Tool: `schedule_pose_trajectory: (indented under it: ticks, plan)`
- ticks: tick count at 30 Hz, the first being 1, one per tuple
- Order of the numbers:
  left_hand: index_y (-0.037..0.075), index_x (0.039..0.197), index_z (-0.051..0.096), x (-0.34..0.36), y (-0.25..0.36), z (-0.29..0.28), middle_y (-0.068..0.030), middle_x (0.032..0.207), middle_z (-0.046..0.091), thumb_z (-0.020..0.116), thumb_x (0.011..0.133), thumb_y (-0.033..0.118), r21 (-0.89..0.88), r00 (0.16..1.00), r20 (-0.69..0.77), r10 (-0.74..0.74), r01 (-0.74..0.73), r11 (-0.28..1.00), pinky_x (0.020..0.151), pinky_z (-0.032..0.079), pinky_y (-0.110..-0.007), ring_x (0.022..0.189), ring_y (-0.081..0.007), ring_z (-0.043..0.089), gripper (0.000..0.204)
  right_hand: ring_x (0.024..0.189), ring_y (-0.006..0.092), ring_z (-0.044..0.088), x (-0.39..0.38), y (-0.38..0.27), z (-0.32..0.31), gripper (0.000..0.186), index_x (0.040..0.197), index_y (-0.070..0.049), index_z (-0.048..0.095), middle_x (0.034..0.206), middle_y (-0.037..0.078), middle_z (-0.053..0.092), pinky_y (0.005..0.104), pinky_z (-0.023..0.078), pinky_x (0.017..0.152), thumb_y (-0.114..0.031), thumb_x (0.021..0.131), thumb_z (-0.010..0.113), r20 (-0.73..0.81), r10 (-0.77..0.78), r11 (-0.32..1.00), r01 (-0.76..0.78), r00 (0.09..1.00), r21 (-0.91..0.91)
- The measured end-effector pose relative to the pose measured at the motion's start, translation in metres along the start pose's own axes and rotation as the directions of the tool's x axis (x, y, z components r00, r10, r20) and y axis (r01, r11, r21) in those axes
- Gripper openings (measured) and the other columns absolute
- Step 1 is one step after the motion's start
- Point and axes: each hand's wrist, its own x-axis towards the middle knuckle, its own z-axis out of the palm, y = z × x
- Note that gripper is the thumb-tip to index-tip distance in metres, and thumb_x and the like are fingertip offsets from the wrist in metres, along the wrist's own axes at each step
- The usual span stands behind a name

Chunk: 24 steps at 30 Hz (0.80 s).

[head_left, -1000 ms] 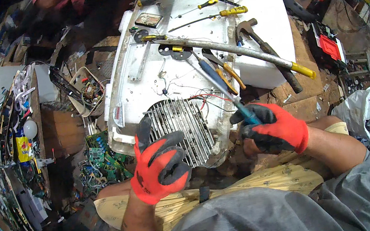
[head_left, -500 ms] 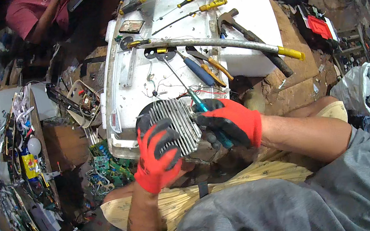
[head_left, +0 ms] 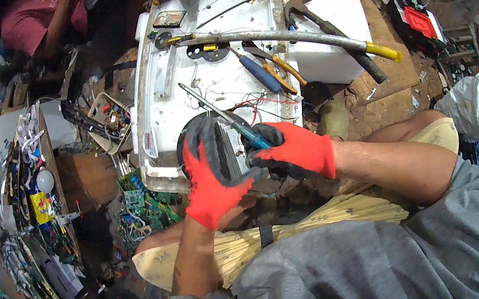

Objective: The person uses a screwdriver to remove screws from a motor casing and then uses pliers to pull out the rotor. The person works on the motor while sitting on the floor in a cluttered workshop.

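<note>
In a red and black glove, my left hand is wrapped round a grey metal heat sink with parallel fins, its thumb along the near side. Much of the heat sink is hidden by that hand. My right hand, gloved alike, grips the teal handle of a screwdriver just to the right of the fins. The screwdriver's shaft slants up and leftward, its tip in the air over the white tabletop. A round black piece shows behind my left hand at the tabletop's near end.
Across the tabletop lie a long metal bar with a yellow end, a hammer, pliers, a blue-handled tool and several yellow screwdrivers. Green circuit boards and a bin of parts sit left. Another person's arm appears far left.
The heat sink has turned in my left hand, which has closed further over it. My right hand has swung the screwdriver so its shaft leans more to the left. The whole view has shifted slightly.
</note>
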Motion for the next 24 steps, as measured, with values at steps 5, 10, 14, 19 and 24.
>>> schedule_pose_trajectory:
  ticks: [5, 10, 14, 19, 24]
  plan:
    - [0.011, 0.156, 0.026, -0.006, -0.012, 0.011, -0.0289, 0.157, 0.012, 0.082, 0.071, 0.037, 0.027, 0.983, 0.093, -0.158, 0.157, 0.987, 0.118, 0.020, -0.053, 0.145, -0.0477, 0.017, 0.105, 0.067, 0.0064, 0.055, -0.016, -0.031, 0.002, 0.024, 0.112, -0.009, 0.060, 0.085, -0.003, 0.062, 0.0246, 0.046, 0.056, -0.024, 0.094, 0.067, -0.009, 0.221, 0.969, -0.218, 0.975, 0.115]
    - [0.013, 0.152, 0.034, 0.023, 0.015, 0.001, -0.0304, 0.153, 0.018, 0.084, 0.067, 0.043, 0.081, 0.976, 0.090, -0.200, 0.193, 0.978, 0.116, 0.022, -0.055, 0.142, -0.0472, 0.021, 0.103, 0.077, 0.0078, 0.057, -0.047, -0.034, -0.008, 0.056, 0.144, -0.012, 0.044, 0.097, 0.000, 0.061, 0.0255, 0.049, 0.063, -0.014, 0.092, 0.065, -0.057, 0.190, 0.979, -0.185, 0.980, 0.086]
    - [0.016, 0.147, 0.042, 0.015, 0.003, 0.013, -0.0251, 0.147, 0.030, 0.089, 0.059, 0.039, 0.104, 0.975, 0.011, -0.224, 0.221, 0.970, 0.114, 0.027, -0.052, 0.137, -0.0428, 0.031, 0.102, 0.115, 0.0145, 0.055, -0.093, -0.048, -0.018, 0.069, 0.150, -0.008, 0.037, 0.126, 0.008, 0.060, 0.0309, 0.044, 0.100, 0.002, 0.085, 0.058, -0.040, -0.069, 0.904, 0.046, 0.997, -0.424]
    - [0.014, 0.147, 0.042, 0.019, -0.012, -0.004, -0.0212, 0.150, 0.032, 0.080, 0.076, 0.034, 0.046, 0.980, 0.181, -0.083, 0.076, 0.996, 0.117, 0.024, -0.051, 0.140, -0.0418, 0.028, 0.083, 0.118, 0.0153, 0.055, -0.145, -0.063, -0.039, 0.064, 0.145, -0.004, 0.045, 0.130, 0.010, 0.060, 0.0330, 0.043, 0.104, 0.005, 0.083, 0.059, -0.149, 0.063, 0.922, -0.115, 0.987, -0.370]
    - [0.018, 0.148, 0.043, 0.016, -0.023, -0.001, -0.0235, 0.149, 0.031, 0.076, 0.076, 0.030, -0.111, 0.988, 0.148, -0.045, 0.062, 0.992, 0.114, 0.024, -0.054, 0.138, -0.0451, 0.027, 0.080, 0.110, 0.0160, 0.060, -0.164, -0.056, -0.044, 0.058, 0.139, -0.002, 0.052, 0.120, 0.008, 0.065, 0.0324, 0.045, 0.100, 0.005, 0.082, 0.061, -0.205, 0.101, 0.920, -0.170, 0.973, -0.354]
